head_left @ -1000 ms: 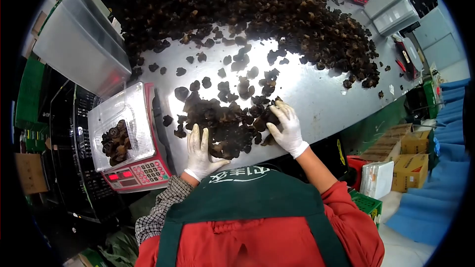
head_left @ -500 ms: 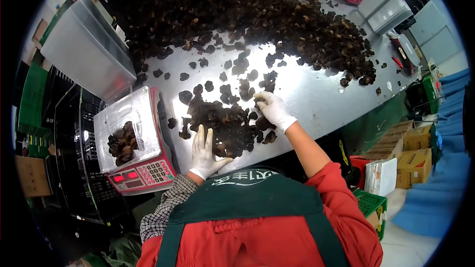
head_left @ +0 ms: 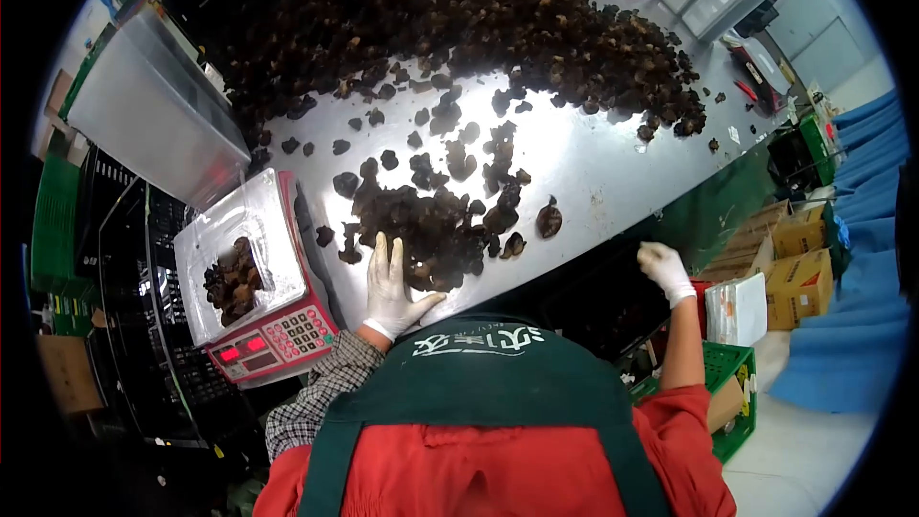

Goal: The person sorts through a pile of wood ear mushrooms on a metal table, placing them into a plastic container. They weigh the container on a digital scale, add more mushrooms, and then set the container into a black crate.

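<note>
My left hand (head_left: 390,289), in a white glove, lies with fingers stretched out at the near edge of a small pile of dark, crinkled mushrooms (head_left: 431,230) that look like wood ear. The fingertips touch the pile. My right hand (head_left: 667,273), also gloved, is off the table's front edge above a dark space, its fingers curled in. Whatever those fingers hold, if anything, is hidden. One separate mushroom (head_left: 549,219) lies on the metal table (head_left: 613,172), right of the pile.
A red digital scale (head_left: 273,340) at left bears several mushrooms (head_left: 233,282) on its tray. Behind it stands a translucent bin (head_left: 163,105). A large mushroom heap (head_left: 459,29) covers the table's back. Cardboard boxes (head_left: 799,287) and a green crate (head_left: 732,402) are at right.
My right hand has left the pile, moving right and past the table's front edge. The separate mushroom now shows near where it was. My left hand stays at the pile.
</note>
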